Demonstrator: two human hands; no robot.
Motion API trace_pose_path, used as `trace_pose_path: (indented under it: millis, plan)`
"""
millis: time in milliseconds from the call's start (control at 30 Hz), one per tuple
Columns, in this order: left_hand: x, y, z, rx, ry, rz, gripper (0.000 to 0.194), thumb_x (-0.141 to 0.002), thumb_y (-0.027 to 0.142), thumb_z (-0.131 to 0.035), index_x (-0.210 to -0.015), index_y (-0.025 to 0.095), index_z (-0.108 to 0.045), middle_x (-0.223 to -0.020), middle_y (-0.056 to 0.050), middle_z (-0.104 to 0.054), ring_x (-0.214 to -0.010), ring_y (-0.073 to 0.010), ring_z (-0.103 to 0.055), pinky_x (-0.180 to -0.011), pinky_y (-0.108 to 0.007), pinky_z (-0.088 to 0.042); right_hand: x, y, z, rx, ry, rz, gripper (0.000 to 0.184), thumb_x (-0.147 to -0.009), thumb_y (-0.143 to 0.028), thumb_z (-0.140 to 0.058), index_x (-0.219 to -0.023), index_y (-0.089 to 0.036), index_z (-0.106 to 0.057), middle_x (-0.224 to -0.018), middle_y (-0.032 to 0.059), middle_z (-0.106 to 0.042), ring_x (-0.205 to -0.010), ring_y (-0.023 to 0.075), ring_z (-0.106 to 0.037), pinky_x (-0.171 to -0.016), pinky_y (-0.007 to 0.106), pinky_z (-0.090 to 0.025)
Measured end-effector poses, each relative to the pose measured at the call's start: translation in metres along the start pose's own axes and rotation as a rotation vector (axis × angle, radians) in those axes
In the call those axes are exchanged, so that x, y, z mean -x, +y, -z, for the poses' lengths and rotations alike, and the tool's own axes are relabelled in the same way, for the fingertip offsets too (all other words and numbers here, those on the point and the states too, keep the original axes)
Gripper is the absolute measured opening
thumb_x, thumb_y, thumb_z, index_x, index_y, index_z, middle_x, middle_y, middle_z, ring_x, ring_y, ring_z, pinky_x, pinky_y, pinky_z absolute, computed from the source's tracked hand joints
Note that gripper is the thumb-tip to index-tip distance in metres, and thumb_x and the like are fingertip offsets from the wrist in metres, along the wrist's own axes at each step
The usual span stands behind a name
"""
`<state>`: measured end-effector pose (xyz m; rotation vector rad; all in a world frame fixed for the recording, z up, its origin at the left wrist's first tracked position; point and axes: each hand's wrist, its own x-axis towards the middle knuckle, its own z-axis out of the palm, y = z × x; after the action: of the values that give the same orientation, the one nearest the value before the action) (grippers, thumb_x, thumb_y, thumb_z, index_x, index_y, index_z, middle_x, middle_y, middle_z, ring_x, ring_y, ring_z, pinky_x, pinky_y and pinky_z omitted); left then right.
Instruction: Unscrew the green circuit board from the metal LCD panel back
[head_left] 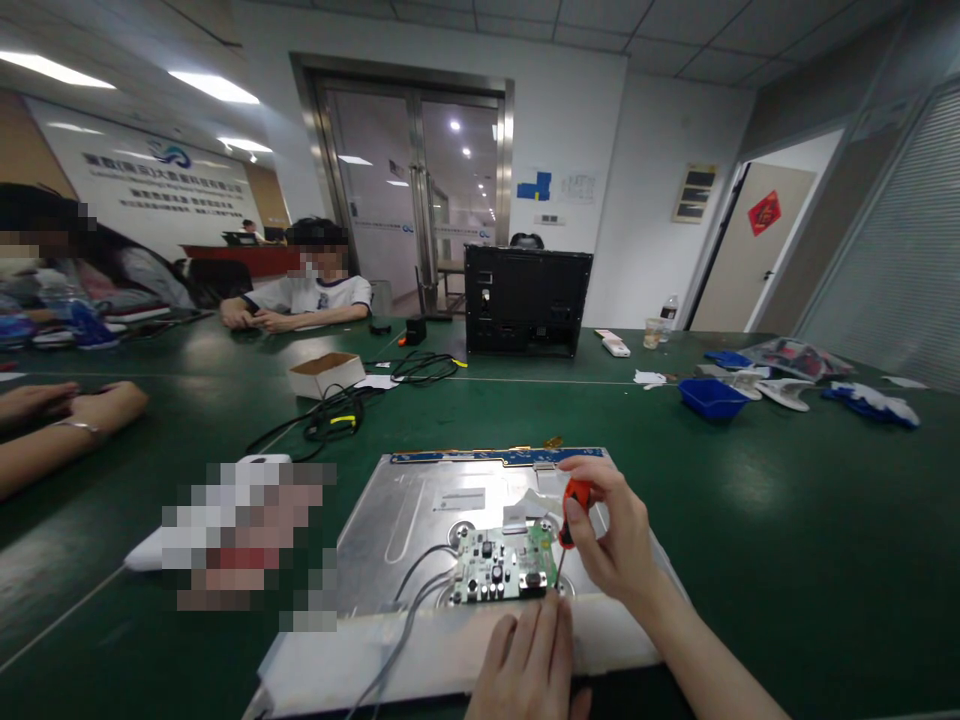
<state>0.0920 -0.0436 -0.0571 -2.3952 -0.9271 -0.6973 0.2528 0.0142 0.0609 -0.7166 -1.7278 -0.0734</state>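
Observation:
A screwdriver (pixel 575 512) with a red and black handle is gripped in my right hand (pixel 621 535), between thumb and fingers. It points down, its tip at the lower right corner of a green circuit board (pixel 504 562). The board sits on a silver metal panel (pixel 405 500) with a blue strip along its far edge. My left hand (pixel 525 655) lies over the panel's near side, fingers stretched forward. Its fingertips are beside the screwdriver tip; any screw there is too small to make out. Grey cables (pixel 416 625) run from the board's left side toward me.
Beyond the panel stand a black monitor housing (pixel 529 300), coiled black cables (pixel 330 420) and an open cardboard box (pixel 326 375). A blue tray (pixel 712 398) and gloves (pixel 874 403) lie at right. Another person's hands (pixel 105 408) rest at left; a further person sits across the green table (pixel 780 560).

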Motion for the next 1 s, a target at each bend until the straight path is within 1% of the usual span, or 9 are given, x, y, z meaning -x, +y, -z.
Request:
trace_pose_path:
  millis: [67,167,300,433,567,733,867,933,1000]
  plan:
    - [-0.0007,-0.0043,0.0018,-0.006,0.017,-0.046,0.047,-0.096,0.033,-0.047,-0.139,0.013,-0.05,-0.126,-0.012,-0.065,-0.108,-0.0231,-0.06,-0.094,-0.033,-0.039,-0.0021,-0.0011,0.0013,-0.005,-0.001,0.007,0.023,-0.091,-0.012,-0.044,-0.112,-0.02,-0.05,-0.102,0.0094,-0.064,-0.078,0.0161,-0.063,-0.053,0.024,-0.052]
    - [-0.0002,-0.0074,0.0026,-0.011,-0.001,-0.055,0.049,-0.097,0.032,-0.046,-0.141,0.012,-0.047,-0.128,-0.012,-0.065,-0.11,-0.0228,-0.059,-0.095,-0.033,-0.038,-0.004,-0.0021,0.0022,-0.006,-0.011,0.025,0.021,-0.093,-0.014,-0.042,-0.111,-0.02,-0.051,-0.101,0.0095,-0.061,-0.081,0.0171,-0.063,-0.053,0.024,-0.052]
    - [0.0017,-0.0063,0.001,-0.019,-0.041,-0.056,0.049,-0.097,0.032,-0.044,-0.144,0.014,-0.044,-0.129,-0.01,-0.065,-0.111,-0.0222,-0.06,-0.097,-0.033,-0.038,-0.0033,-0.0008,-0.0006,0.025,0.031,0.04,0.018,-0.091,-0.022,-0.056,-0.108,-0.021,-0.05,-0.093,0.0059,-0.058,-0.071,0.0148,-0.058,-0.048,0.022,-0.049]
    - [0.0021,-0.0048,-0.0001,-0.021,-0.049,-0.051,0.049,-0.098,0.035,-0.043,-0.143,0.015,-0.045,-0.127,-0.01,-0.066,-0.109,-0.0225,-0.061,-0.095,-0.033,-0.039,-0.0011,0.0006,-0.0032,0.068,0.052,0.025,0.018,-0.09,-0.019,-0.06,-0.106,-0.022,-0.053,-0.091,0.0038,-0.056,-0.061,0.0107,-0.054,-0.045,0.021,-0.048]
    - [0.0016,-0.0043,0.0001,-0.01,-0.031,-0.034,0.053,-0.097,0.034,-0.045,-0.147,0.015,-0.04,-0.13,-0.011,-0.064,-0.11,-0.0225,-0.06,-0.095,-0.033,-0.039,-0.0003,0.0001,-0.0015,0.078,0.052,0.036,0.019,-0.089,-0.014,-0.058,-0.106,-0.022,-0.057,-0.094,0.0049,-0.059,-0.06,0.0096,-0.055,-0.046,0.021,-0.048]
    - [0.0024,-0.0067,-0.0001,-0.012,-0.013,-0.037,0.055,-0.096,0.032,-0.046,-0.148,0.015,-0.038,-0.13,-0.011,-0.064,-0.11,-0.0226,-0.059,-0.095,-0.033,-0.039,-0.0018,-0.0005,0.0002,0.047,0.034,0.047,0.025,-0.088,-0.009,-0.052,-0.11,-0.02,-0.055,-0.096,0.007,-0.065,-0.064,0.0112,-0.06,-0.048,0.021,-0.05]
    - [0.0041,-0.0043,-0.0032,-0.025,-0.02,-0.039,0.053,-0.095,0.031,-0.045,-0.146,0.015,-0.041,-0.126,-0.009,-0.066,-0.109,-0.0217,-0.06,-0.096,-0.032,-0.038,-0.0011,0.0009,-0.0013,0.052,0.068,0.042,0.016,-0.09,-0.018,-0.059,-0.104,-0.021,-0.051,-0.078,0.0006,-0.062,-0.056,0.0103,-0.057,-0.046,0.02,-0.047]
    - [0.005,-0.0007,-0.0053,-0.023,-0.027,0.003,0.054,-0.096,0.032,-0.045,-0.147,0.016,-0.039,-0.126,-0.01,-0.066,-0.109,-0.0225,-0.06,-0.097,-0.033,-0.038,0.0013,0.0019,-0.0025,0.074,0.092,0.021,0.016,-0.091,-0.023,-0.061,-0.101,-0.022,-0.049,-0.069,-0.0032,-0.058,-0.05,0.0094,-0.054,-0.044,0.019,-0.046]
    - [0.0054,0.0021,-0.0064,-0.017,-0.027,0.048,0.056,-0.096,0.034,-0.045,-0.148,0.016,-0.037,-0.127,-0.011,-0.065,-0.11,-0.0241,-0.06,-0.097,-0.035,-0.039,0.0043,0.0025,-0.0035,0.088,0.087,-0.01,0.014,-0.093,-0.025,-0.058,-0.1,-0.022,-0.047,-0.067,-0.0038,-0.058,-0.048,0.0094,-0.054,-0.045,0.02,-0.046]
